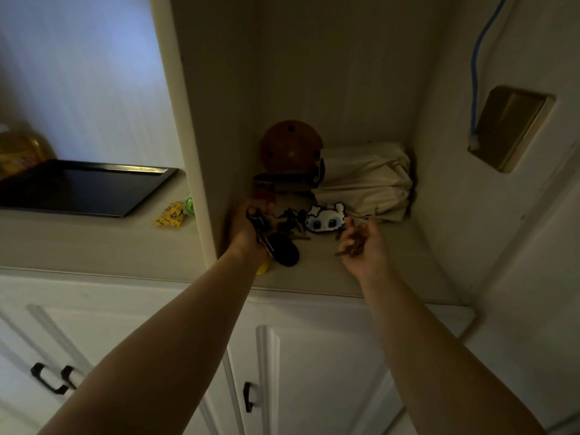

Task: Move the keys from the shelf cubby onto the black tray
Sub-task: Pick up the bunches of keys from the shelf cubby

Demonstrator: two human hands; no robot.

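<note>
Two bare arms reach up from the bottom of the view; under them are white cupboard doors [314, 372] with dark handles, and the light is dim, so small things are hard to see.

The left hand [248, 230] is just inside the shelf cubby [361, 271], at its left side; its fingers are curled around a dark bunch, which looks like a key fob [284, 249] with a dark strap; the fob hangs below the hand, close to the cubby floor; I cannot tell if it touches; a bit of something yellow [263, 269] peeks out under the wrist, mostly hidden.

The right hand [364, 243] is palm up, over the middle of the cubby floor; its fingers are bent loosely around some brownish keys [351, 246]; I cannot count them.

Between the hands, more dark keys [290, 219] lie on the cubby floor, joined to a white charm [324, 218] with big blue eyes; the keys blur into a dark clump.

Farther back in the cubby are a cream cloth bag [367, 180], a round brown thing [290, 146] leaning on the back wall, and a dark object [288, 178] I cannot name; what is in the bag is hidden.

To the left, outside the cubby, the black tray [84, 189] sits on the counter with nothing on it that I can see; a small yellow packet [171, 215] lies near its right corner; a yellow thing [18, 149] behind the tray is cut off at the edge.
</note>
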